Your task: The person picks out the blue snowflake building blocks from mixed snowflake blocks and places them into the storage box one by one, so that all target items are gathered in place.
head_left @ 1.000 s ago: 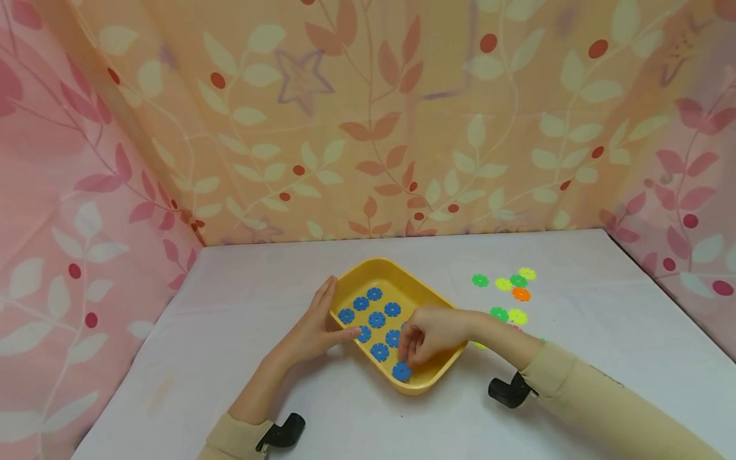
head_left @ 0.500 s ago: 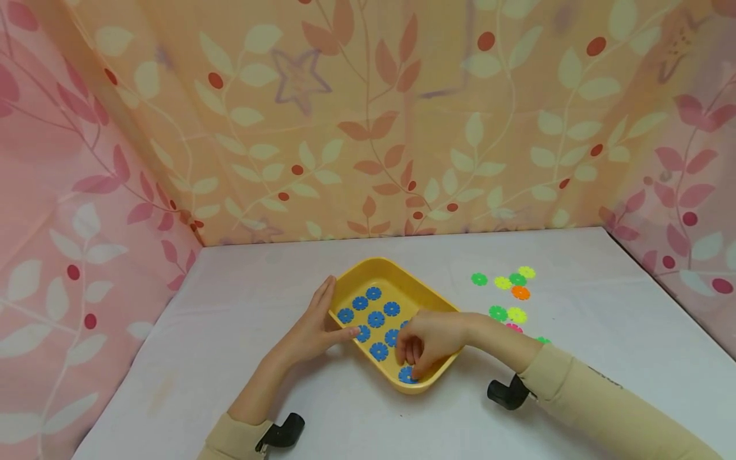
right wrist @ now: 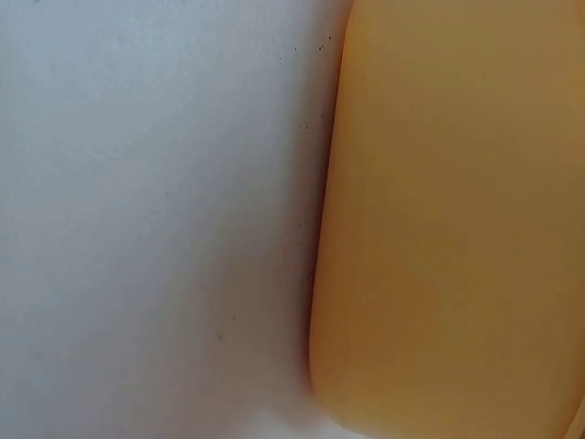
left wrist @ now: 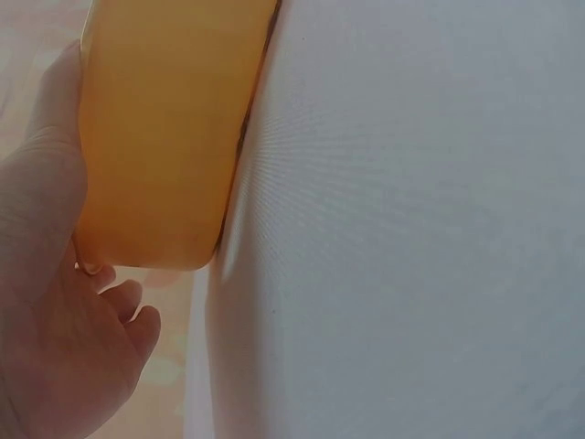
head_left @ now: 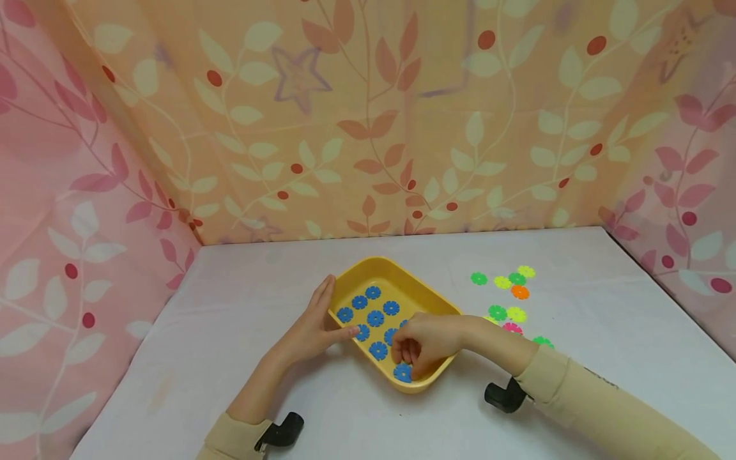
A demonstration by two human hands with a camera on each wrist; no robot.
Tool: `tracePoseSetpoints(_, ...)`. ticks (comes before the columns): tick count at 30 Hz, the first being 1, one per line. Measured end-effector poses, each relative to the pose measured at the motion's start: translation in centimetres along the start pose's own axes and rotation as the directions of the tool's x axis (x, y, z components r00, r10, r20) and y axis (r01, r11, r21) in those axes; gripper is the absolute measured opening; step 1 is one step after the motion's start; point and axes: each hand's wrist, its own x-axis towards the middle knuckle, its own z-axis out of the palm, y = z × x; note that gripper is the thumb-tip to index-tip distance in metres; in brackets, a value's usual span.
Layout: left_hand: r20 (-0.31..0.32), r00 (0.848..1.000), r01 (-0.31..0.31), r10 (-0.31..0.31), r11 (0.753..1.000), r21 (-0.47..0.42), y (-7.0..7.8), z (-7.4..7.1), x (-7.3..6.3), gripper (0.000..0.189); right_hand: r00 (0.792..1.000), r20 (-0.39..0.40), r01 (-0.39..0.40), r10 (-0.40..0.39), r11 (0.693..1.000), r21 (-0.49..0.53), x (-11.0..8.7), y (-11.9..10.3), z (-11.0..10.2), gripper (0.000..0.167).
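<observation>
A yellow plastic tray (head_left: 428, 299) lies aslant on the table, with several blue flower-shaped discs (head_left: 375, 318) laid out in rows on its floor. My left hand (head_left: 310, 329) holds the tray's left side, thumb over the rim and fingers along the outside. In the left wrist view the same hand (left wrist: 64, 302) lies against the tray's orange-looking wall (left wrist: 164, 137). Inside the tray's near right end, my right hand (head_left: 431, 342) has curled fingers, its thumb at one blue disc (head_left: 403, 373) by the near corner. It partly covers other discs. The right wrist view shows only tray wall (right wrist: 448, 219) and table.
Loose flower discs lie on the white table (head_left: 241, 287) to the right: green (head_left: 479, 278), yellow (head_left: 526, 272), orange (head_left: 520, 292) and pink (head_left: 512, 328). The right forearm passes close to some of them. Patterned curtains (head_left: 368, 128) stand behind and at both sides.
My right hand has shifted slightly toward the near left inside the tray. The near-corner blue disc slid a little right, then back left. My left hand stays on the tray.
</observation>
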Motion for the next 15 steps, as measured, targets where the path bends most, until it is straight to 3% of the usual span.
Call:
tracePoseSetpoints(9,0.002,1.000,0.009,-0.009,1.000,-0.002,-0.1,-0.1,0.0,0.114,0.996,-0.082,-0.016,0.024,0.995,0.100,-0.4,0.3,-0.2,0.019)
tracePoseSetpoints(12,0.001,1.000,0.001,-0.001,1.000,0.000,-0.2,0.0,0.0,0.114,0.988,-0.151,0.013,0.012,0.986,0.167,-0.9,0.4,-0.5,0.019)
tracePoseSetpoints(15,-0.002,1.000,-0.010,0.010,1.000,0.011,-0.4,-0.1,0.0,0.115,0.964,-0.266,0.051,0.029,0.955,0.291,-1.9,0.5,-0.9,0.026)
